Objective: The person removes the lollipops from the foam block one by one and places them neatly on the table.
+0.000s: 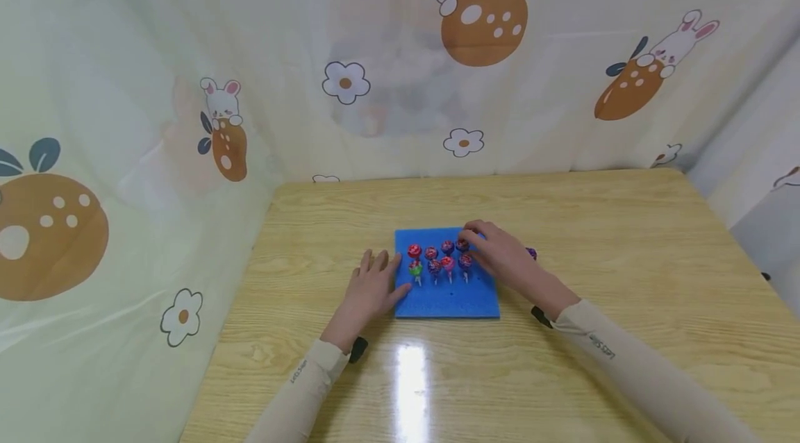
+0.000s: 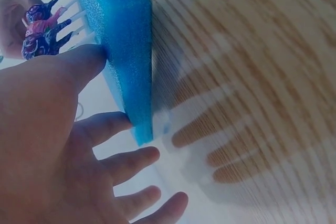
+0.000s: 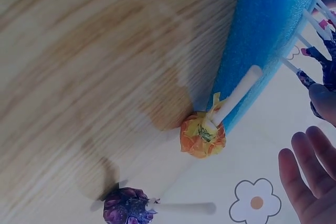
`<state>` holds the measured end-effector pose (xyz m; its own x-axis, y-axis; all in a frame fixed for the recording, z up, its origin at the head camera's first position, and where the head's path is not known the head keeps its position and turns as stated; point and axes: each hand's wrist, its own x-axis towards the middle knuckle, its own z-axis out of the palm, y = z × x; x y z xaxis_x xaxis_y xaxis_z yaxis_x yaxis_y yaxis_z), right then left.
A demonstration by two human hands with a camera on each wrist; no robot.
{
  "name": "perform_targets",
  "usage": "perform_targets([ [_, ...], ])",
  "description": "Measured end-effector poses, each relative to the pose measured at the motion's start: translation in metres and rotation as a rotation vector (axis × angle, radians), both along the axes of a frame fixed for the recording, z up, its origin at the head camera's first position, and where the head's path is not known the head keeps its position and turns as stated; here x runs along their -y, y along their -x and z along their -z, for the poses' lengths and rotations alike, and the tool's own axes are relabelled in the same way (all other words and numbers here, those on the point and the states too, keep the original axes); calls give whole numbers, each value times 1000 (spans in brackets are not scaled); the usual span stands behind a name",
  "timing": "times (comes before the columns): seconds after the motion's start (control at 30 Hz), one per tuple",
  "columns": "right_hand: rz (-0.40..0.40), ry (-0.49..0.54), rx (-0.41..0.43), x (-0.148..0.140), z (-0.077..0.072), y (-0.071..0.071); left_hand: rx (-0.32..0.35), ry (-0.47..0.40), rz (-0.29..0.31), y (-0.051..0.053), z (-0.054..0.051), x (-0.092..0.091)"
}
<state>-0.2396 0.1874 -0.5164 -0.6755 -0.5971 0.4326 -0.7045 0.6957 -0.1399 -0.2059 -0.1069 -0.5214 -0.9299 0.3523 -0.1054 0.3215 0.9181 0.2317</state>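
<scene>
The L hand (image 1: 369, 290) lies along the left edge of the blue, squarish foam slab (image 1: 446, 308), thumb over its top, fingers (image 2: 131, 163) spread and gripping nothing; looks like a brace, so light contact is best lest the slab bow or slide on the pale wood-grain tabletop (image 1: 300, 235). The R hand (image 1: 503, 259) reaches over the slab's back right part, thumb and fingers apparently pinched round the head of a dark red-purple foil-wrapped ball lollipop (image 1: 462, 246) (index side hidden from the wrist cam, so can't tell how firm). Its white stick meets the slab at the right end of the back row. I'd work straight along the stick, w/ a low hold nr the neck; a sideways tug could tear the foam. Mind clearance: a blue-purple foil-wrapped ball lollipop (image 1: 465, 261) stands just in front on the slab, so fingers should come off straight up, no sweep. The other six upright lollipops (image 1: 414, 250) fill out the slab's two rows. Off the slab's right side, an orange-yellow wrapped lollipop (image 3: 202, 141) sits close by, stick tilted up, and a dark purple-wrapped lollipop (image 3: 126, 206) lies farther out; the R wrist could knock either.
</scene>
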Motion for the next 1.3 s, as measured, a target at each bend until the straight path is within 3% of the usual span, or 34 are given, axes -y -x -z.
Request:
perform_targets([
  [0.2, 11, 18, -17, 1, 1, 0, 18, -8, -8, 0, 0, 1],
  [0.5, 16, 86, -49, -1, -10, 3, 0, -25, -1, -1, -1, 1],
  [0.73, 34, 82, -16, -9, -16, 5, 13, -7, -3, -1, -1, 1],
  [0.83, 33, 73, 49, -15, -20, 4, 7, -2, -4, -1, 0, 1],
  [1.13, 63, 70, 401, -35, -34, 5, 0, -5, -5, -1, 2, 1],
  [1.3, 55, 74, 493, -47, -39, 8, -8, 7, -5, -1, 2, 2],
])
